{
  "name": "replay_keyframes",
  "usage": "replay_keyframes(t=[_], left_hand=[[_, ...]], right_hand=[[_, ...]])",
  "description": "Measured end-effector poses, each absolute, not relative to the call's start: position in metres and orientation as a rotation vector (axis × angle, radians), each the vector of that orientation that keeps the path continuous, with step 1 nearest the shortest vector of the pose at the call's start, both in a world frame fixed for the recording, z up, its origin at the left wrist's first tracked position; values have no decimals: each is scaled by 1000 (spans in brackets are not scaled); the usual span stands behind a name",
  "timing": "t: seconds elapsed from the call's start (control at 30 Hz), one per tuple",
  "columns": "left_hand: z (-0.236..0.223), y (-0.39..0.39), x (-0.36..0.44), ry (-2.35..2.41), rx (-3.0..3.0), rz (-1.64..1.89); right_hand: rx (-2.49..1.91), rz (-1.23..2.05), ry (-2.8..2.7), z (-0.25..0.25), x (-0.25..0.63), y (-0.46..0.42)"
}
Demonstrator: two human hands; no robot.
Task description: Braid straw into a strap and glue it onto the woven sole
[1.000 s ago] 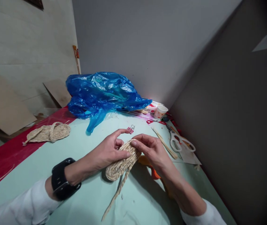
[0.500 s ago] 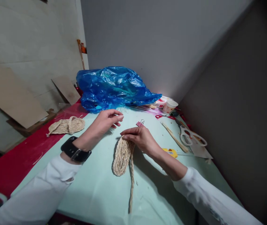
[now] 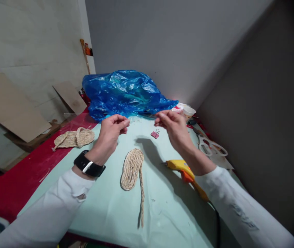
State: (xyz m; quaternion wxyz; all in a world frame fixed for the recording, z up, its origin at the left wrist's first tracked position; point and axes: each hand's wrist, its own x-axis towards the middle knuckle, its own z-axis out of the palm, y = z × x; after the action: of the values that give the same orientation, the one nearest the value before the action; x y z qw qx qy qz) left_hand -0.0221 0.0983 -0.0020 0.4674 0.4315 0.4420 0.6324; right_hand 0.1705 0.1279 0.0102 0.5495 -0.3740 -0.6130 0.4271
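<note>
A braided straw sole (image 3: 132, 170) lies flat on the pale green sheet, an oval coil with a loose braid tail (image 3: 142, 201) running toward me. Neither hand touches it. Beyond its upper left, my left hand (image 3: 113, 132) is raised with thumb and fingertips pinched together. Opposite, my right hand (image 3: 175, 131) is also raised and pinched, above the table's right side. Whatever the fingertips may hold is too small to see. Between and below the hands sits a pink binder clip (image 3: 154, 134). A yellow glue gun (image 3: 179, 165) lies under my right forearm, nozzle pointing left.
A finished-looking straw slipper (image 3: 74, 137) rests at the left on the red cloth (image 3: 14, 184). A crumpled blue plastic bag (image 3: 126, 94) fills the back. White-handled scissors (image 3: 211, 146) and a paper cup (image 3: 189, 112) are at the right, near the grey wall.
My right hand has let go of the straw sole and risen up and to the right. The sole now lies on the sheet. My left fingers have closed into a pinch.
</note>
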Motion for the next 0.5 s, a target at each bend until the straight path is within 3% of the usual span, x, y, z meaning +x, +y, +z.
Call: replay_keyframes(t=[0.33, 0.5], left_hand=[[16, 79, -15, 875, 1077, 1456], [15, 75, -10, 853, 1128, 1474]], right_hand=[[-1012, 1010, -1621, 38, 210, 68], [-1320, 794, -2224, 11, 225, 5]])
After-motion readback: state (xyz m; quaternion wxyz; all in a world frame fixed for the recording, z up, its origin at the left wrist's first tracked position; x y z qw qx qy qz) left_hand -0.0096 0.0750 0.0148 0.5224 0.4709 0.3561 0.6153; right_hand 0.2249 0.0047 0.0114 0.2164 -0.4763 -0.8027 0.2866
